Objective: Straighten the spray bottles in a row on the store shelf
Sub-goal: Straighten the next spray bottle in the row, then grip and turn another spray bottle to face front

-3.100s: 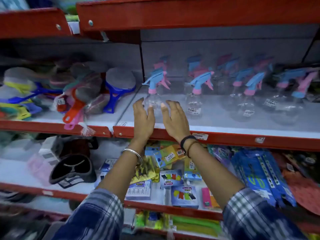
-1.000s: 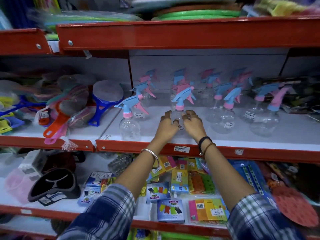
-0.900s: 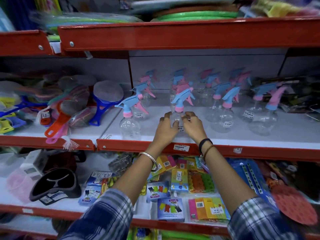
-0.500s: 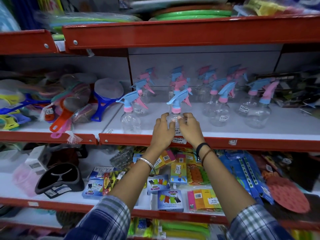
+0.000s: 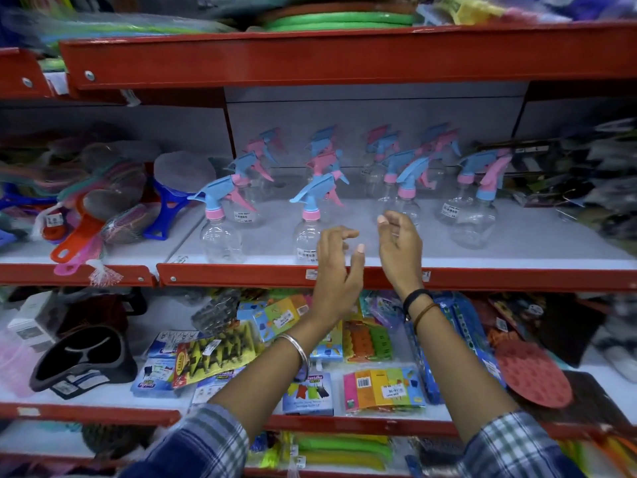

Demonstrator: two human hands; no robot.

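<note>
Clear spray bottles with blue and pink trigger heads stand on the white shelf (image 5: 517, 255) with the red front lip. Two stand at the front edge: a left front bottle (image 5: 220, 232) and a second front bottle (image 5: 306, 232) to its right. A third bottle (image 5: 403, 201) stands further back, and several more fill the rows behind. My left hand (image 5: 339, 267) hovers just right of the second front bottle, fingers spread and empty. My right hand (image 5: 400, 248) is raised in front of the third bottle, fingers curled apart, holding nothing.
Brushes and plastic scoops (image 5: 103, 201) are piled on the shelf to the left. Packets of clips (image 5: 382, 388) and a black tray (image 5: 82, 360) lie on the shelf below. A red shelf beam (image 5: 344, 56) runs overhead. Dark packaged goods (image 5: 586, 188) sit at the right.
Both hands have let go of the second front bottle, which now stands at the shelf's front edge. They have shifted right, the right hand reaching toward the third bottle.
</note>
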